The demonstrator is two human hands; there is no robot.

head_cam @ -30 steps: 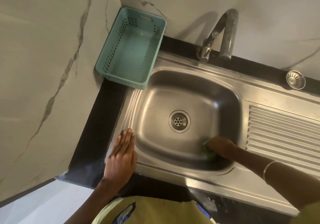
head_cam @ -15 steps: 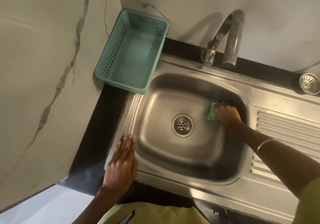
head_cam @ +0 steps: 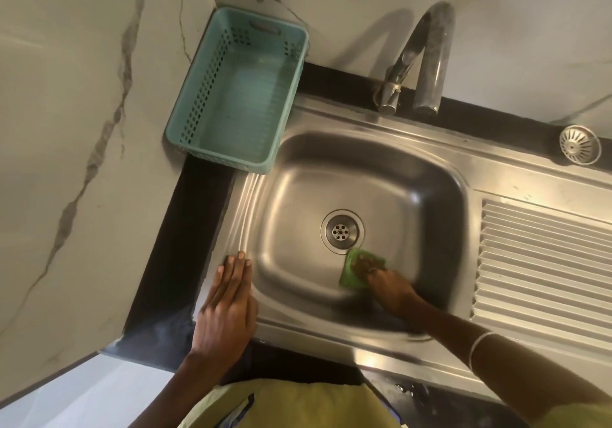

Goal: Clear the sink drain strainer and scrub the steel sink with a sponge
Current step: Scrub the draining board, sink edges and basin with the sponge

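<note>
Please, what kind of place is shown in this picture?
Most likely a home kitchen: a steel sink with a ribbed draining board, a tap at a marble-look wall, and a teal basket on the dark counter.

One head-worn camera looks steeply down, close over the sink (head_cam: pixel 364 175), apparently tilted toward the corner wall.

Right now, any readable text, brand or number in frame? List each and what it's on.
None readable.
Sink, tap, teal basket, loose strainer, sponge: no visible marking.
Blue patch on the yellow garment: too cropped and blurred to tell whether it is lettering.
</note>
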